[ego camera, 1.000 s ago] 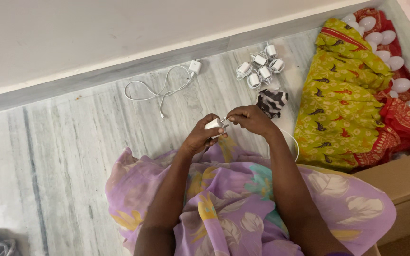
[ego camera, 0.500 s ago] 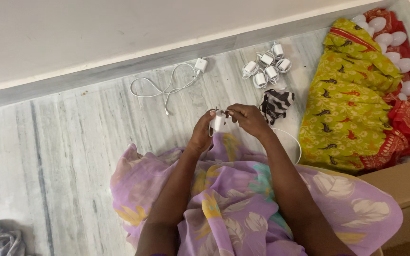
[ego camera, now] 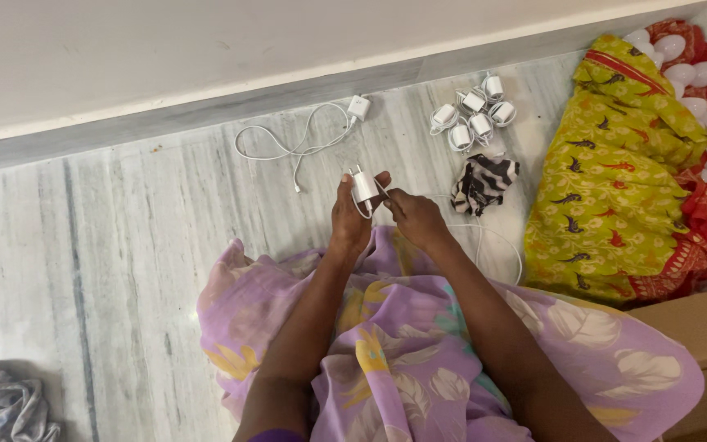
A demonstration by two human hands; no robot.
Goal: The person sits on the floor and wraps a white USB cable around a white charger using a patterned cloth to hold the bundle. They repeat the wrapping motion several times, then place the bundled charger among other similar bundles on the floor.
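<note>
Left hand: the left hand point(ego camera: 352, 219) is clamped around a white charger plug point(ego camera: 363, 186), prongs up, above the marble floor point(ego camera: 124, 237)
Right hand: the right hand point(ego camera: 416, 218) pinches its white cable point(ego camera: 497, 237) beside the plug
Risk: a hard tug could strain the cable where it joins the plug, or the loose loop could snag the striped cloth point(ego camera: 484, 182)

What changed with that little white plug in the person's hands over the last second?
The left hand turned the small white charger plug from lying sideways to upright, prongs up. The right hand slid off its tip down to the thin white cable. Both hands kept their hold; the wound chargers stayed put.
</note>
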